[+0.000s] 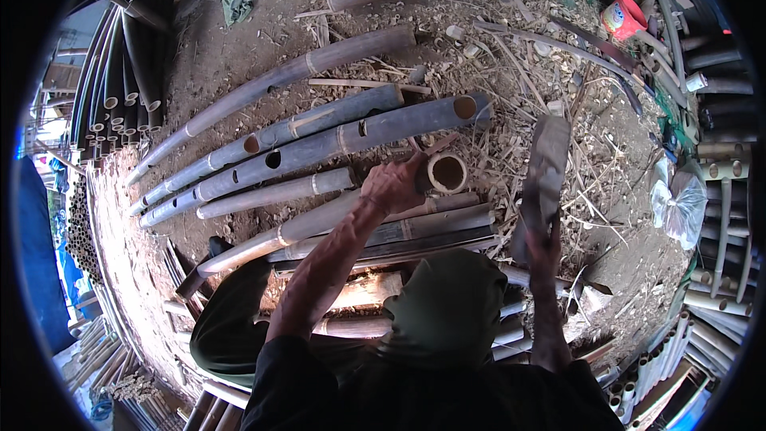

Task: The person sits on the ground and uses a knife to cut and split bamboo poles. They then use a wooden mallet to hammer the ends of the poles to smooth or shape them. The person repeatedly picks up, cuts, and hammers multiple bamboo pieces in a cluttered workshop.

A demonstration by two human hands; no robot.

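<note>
Right now my left hand (391,185) is closed on a thick bamboo pole (319,219), just behind its cut end, where the pale, round rim faces me. The rest of that pole slants away to my left, low toward the floor (610,164), with other lengths lying beside it. My right hand (544,249) grips the lower end of a broad brown tool (546,164); it stands up from my fist, to the right of the pole and apart from it. Shadow and blur mean I cannot tell exactly what kind of tool it is.

Beyond my left hand lie several more lengths, side by side. One long dark grey pole (315,150) has holes along its upper side and a large oval opening near its right end. Past it, a curved pole (231,102) lies near the far side of the group. Pale shavings litter the floor around them. Farther right are a red bucket (623,16) and a clear plastic bag (678,206).
</note>
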